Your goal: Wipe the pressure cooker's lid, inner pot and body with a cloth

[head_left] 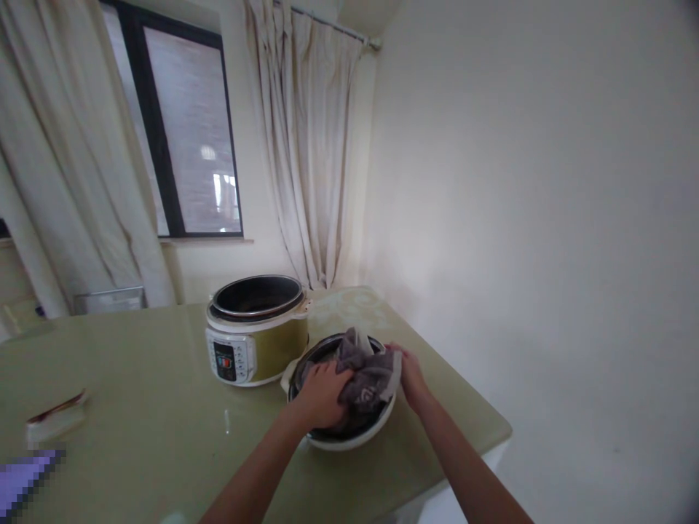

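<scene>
A round lid (pixel 349 442) with a white rim and dark inside lies upturned on the table. Bunched in it is a grey-purple cloth (pixel 365 371) with a pale border and a light printed mark. My left hand (pixel 325 393) presses down into the lid, its fingers closed on the cloth and partly hidden by it. On the far right side, my right hand (pixel 411 375) grips the lid's rim beside the cloth's edge; its fingertips are hidden. Just left of the lid stands an electric pressure cooker (pixel 278 353), open at the top, with a dark inner pot and a button panel.
The glossy green table (pixel 164 422) ends at a rounded corner on the right, near the white wall (pixel 535 218). At far left lie a blurred small white and brown item (pixel 57 418) and a purple pixelated patch (pixel 25 480). Curtains (pixel 311 145) and a window (pixel 191 131) are behind.
</scene>
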`<state>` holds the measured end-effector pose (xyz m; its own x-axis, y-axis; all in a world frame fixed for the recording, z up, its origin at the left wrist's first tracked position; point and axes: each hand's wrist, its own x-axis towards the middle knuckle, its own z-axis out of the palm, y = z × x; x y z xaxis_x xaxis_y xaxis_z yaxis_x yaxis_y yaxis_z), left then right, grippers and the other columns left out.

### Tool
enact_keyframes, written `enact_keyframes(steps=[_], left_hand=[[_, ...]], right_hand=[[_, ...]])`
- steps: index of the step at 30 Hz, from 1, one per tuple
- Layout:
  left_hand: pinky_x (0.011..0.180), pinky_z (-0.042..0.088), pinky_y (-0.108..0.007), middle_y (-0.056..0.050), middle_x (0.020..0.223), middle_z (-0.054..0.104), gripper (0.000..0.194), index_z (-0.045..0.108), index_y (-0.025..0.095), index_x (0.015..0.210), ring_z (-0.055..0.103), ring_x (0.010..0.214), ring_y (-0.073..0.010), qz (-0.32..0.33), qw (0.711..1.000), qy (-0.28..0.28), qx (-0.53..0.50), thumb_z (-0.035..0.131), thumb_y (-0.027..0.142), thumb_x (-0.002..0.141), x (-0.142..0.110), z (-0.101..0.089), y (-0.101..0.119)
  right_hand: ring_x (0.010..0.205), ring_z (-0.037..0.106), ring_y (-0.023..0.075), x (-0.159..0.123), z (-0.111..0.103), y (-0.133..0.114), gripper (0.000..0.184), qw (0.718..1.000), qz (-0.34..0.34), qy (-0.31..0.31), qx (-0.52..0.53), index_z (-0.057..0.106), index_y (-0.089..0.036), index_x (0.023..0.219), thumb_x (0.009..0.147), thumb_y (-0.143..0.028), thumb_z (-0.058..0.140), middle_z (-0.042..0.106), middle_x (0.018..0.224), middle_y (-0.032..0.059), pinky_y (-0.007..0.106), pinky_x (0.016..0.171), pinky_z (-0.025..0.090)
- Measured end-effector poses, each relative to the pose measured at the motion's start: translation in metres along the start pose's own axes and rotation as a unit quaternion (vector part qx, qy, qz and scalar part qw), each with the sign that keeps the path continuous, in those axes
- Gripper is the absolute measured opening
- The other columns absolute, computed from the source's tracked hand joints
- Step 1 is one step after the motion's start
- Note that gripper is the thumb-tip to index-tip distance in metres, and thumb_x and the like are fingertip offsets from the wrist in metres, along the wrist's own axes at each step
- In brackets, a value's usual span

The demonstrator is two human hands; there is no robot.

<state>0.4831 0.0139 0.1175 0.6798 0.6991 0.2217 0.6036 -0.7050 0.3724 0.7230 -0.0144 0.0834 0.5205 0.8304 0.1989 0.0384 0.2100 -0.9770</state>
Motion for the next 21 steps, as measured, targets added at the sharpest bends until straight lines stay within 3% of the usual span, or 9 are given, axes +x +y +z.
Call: enact_keyframes(steps=[3, 5, 7, 9, 11, 13, 15, 17, 21], left_hand=[[0.122, 0.033, -0.069, -0.021, 0.154, 0.058, 0.081, 0.06, 0.027, 0.152, 0.046, 0.149, -0.0475, 0.032, 0.997, -0.052, -0.051, 0.08, 0.034, 0.074, -0.005, 0.004, -0.007], [0.124, 0.035, -0.062, -0.015, 0.161, 0.054, 0.078, 0.056, 0.032, 0.155, 0.045, 0.152, -0.0414, 0.056, 0.987, -0.039, -0.149, 0.077, 0.041, 0.081, -0.007, -0.003, -0.014], [0.119, 0.045, -0.05, -0.01, 0.152, 0.064, 0.06, 0.062, 0.032, 0.148, 0.058, 0.141, -0.0327, 0.054, 0.966, 0.013, -0.252, 0.068, 0.045, 0.09, -0.007, -0.011, -0.024], [0.11, 0.052, -0.045, -0.009, 0.132, 0.075, 0.041, 0.071, 0.028, 0.132, 0.069, 0.123, -0.0279, -0.006, 0.957, 0.111, -0.268, 0.056, 0.044, 0.097, -0.007, -0.01, -0.041], [0.11, 0.051, -0.05, -0.012, 0.12, 0.077, 0.037, 0.073, 0.023, 0.118, 0.07, 0.116, -0.0304, -0.094, 0.95, 0.218, -0.203, 0.05, 0.04, 0.095, -0.012, 0.004, -0.062], [0.114, 0.046, -0.058, -0.016, 0.123, 0.073, 0.04, 0.071, 0.019, 0.117, 0.066, 0.122, -0.0357, -0.164, 0.928, 0.298, -0.154, 0.049, 0.041, 0.091, -0.019, 0.026, -0.083], [0.116, 0.045, -0.06, -0.019, 0.127, 0.07, 0.049, 0.066, 0.015, 0.123, 0.062, 0.128, -0.038, -0.217, 0.897, 0.333, -0.194, 0.052, 0.047, 0.088, -0.025, 0.05, -0.099], [0.117, 0.046, -0.055, -0.02, 0.133, 0.067, 0.06, 0.06, 0.014, 0.131, 0.061, 0.133, -0.036, -0.263, 0.862, 0.331, -0.278, 0.055, 0.053, 0.086, -0.029, 0.068, -0.107], [0.113, 0.051, -0.045, -0.018, 0.139, 0.068, 0.068, 0.055, 0.016, 0.14, 0.065, 0.132, -0.0306, -0.328, 0.795, 0.276, -0.429, 0.052, 0.063, 0.09, -0.032, 0.074, -0.108]], right_hand=[[0.096, 0.073, 0.0296, -0.004, -0.015, -0.031, 0.06, 0.993, -0.063, 0.055, -0.08, 0.076, -0.019, 0.096, 0.085, -0.075, 0.06, 0.078, 0.102, 0.0144, 0.045, 0.085, 0.06], [0.111, 0.07, 0.0287, -0.015, -0.01, -0.053, 0.056, 0.971, -0.158, 0.011, -0.181, 0.075, -0.021, 0.111, 0.096, -0.069, 0.052, 0.076, 0.119, 0.0141, 0.046, 0.1, 0.056], [0.13, 0.063, 0.0294, -0.029, 0.007, -0.069, 0.053, 0.914, -0.229, -0.13, -0.307, 0.07, -0.024, 0.13, 0.1, -0.064, 0.052, 0.069, 0.138, 0.0135, 0.048, 0.115, 0.046], [0.14, 0.057, 0.0357, -0.043, 0.031, -0.074, 0.069, 0.83, -0.226, -0.268, -0.434, 0.061, -0.029, 0.148, 0.093, -0.071, 0.061, 0.056, 0.157, 0.015, 0.055, 0.119, 0.042], [0.143, 0.053, 0.0456, -0.051, 0.057, -0.068, 0.095, 0.754, -0.177, -0.347, -0.529, 0.047, -0.033, 0.16, 0.081, -0.08, 0.07, 0.044, 0.166, 0.0199, 0.066, 0.116, 0.041], [0.145, 0.048, 0.0536, -0.051, 0.081, -0.059, 0.114, 0.708, -0.134, -0.378, -0.581, 0.038, -0.03, 0.165, 0.072, -0.084, 0.075, 0.036, 0.169, 0.0264, 0.075, 0.112, 0.039], [0.146, 0.043, 0.0576, -0.045, 0.102, -0.051, 0.121, 0.685, -0.123, -0.389, -0.603, 0.04, -0.022, 0.163, 0.065, -0.082, 0.079, 0.036, 0.166, 0.0317, 0.08, 0.109, 0.037], [0.14, 0.05, 0.0565, -0.036, 0.116, -0.049, 0.116, 0.673, -0.136, -0.409, -0.601, 0.049, -0.015, 0.153, 0.061, -0.077, 0.085, 0.047, 0.157, 0.0333, 0.077, 0.106, 0.041], [0.115, 0.07, 0.0425, -0.03, 0.12, -0.057, 0.099, 0.68, -0.169, -0.461, -0.544, 0.055, -0.018, 0.144, 0.061, -0.061, 0.09, 0.07, 0.131, 0.0205, 0.055, 0.097, 0.055]])
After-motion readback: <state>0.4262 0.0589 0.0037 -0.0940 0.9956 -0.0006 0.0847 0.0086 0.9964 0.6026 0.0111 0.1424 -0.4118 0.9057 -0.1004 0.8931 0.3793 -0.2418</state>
